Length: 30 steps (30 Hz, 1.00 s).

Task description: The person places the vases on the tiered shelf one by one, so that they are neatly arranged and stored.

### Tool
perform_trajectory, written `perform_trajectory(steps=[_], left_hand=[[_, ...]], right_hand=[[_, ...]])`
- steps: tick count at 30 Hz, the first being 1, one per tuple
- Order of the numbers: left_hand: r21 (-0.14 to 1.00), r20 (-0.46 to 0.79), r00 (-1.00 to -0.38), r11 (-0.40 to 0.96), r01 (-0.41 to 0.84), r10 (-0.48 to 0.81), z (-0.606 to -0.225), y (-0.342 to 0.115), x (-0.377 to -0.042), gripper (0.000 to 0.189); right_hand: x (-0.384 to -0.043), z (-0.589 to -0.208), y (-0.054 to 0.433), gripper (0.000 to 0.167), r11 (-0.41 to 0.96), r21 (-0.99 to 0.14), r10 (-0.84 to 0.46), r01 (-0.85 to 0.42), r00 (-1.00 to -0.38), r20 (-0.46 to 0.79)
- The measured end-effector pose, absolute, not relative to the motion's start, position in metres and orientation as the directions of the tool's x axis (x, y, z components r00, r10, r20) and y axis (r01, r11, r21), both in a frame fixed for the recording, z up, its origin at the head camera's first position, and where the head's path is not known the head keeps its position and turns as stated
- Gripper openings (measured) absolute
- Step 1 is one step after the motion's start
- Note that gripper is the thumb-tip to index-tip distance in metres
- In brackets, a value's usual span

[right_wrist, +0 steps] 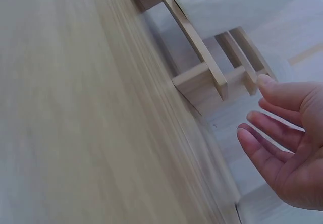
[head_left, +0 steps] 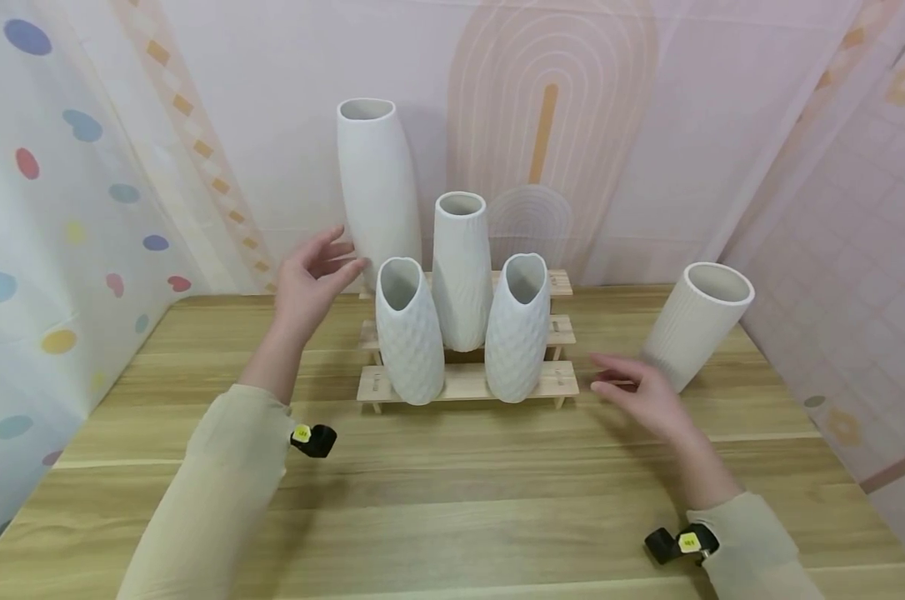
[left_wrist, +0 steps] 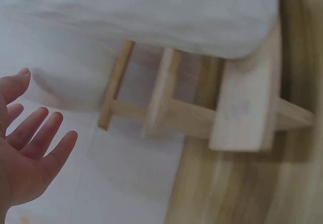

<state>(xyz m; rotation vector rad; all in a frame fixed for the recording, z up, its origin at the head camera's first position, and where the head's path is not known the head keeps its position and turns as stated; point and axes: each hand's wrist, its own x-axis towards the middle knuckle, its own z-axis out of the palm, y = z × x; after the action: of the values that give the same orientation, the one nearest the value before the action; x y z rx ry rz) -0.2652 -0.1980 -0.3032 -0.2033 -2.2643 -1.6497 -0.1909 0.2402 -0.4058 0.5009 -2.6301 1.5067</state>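
A tall smooth white vase stands at the back left of a three-step wooden rack. Beside its lower part is my left hand, fingers spread and loosely bent. The left wrist view shows that hand holding nothing; whether a fingertip touches the vase I cannot tell. A slim textured white vase occupies the middle step. On the front step are two dimpled vases, one left and one right. My right hand, relaxed and holding nothing, hovers by a ribbed white vase and partly covers its base.
The rack is on a wood-grain table that reaches back to a patterned curtain. Another curtain with coloured spots hangs along the left side, and a pale tiled-print one along the right.
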Motion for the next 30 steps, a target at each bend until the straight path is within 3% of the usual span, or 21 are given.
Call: perform_trajectory(steps=[8, 18, 30], left_hand=[[0.858, 0.322, -0.947, 0.424, 0.29, -0.003, -0.347, -0.217, -0.248, 0.051], [0.873, 0.197, -0.977, 0.44, 0.21, 0.076, -0.388, -0.24, -0.225, 0.055], [0.95, 0.014, -0.975, 0.301, 0.083, 0.223, -0.405, -0.241, -0.206, 0.065]], right_hand=[[-0.18, -0.407, 0.255, 0.041, 0.408, -0.843, -0.184, -0.351, -0.936, 0.3], [-0.161, -0.402, 0.278, 0.04, 0.3, -0.878, -0.158, -0.372, -0.927, 0.339], [-0.141, -0.39, 0.314, 0.044, 0.205, -0.901, -0.015, -0.382, -0.922, 0.387]])
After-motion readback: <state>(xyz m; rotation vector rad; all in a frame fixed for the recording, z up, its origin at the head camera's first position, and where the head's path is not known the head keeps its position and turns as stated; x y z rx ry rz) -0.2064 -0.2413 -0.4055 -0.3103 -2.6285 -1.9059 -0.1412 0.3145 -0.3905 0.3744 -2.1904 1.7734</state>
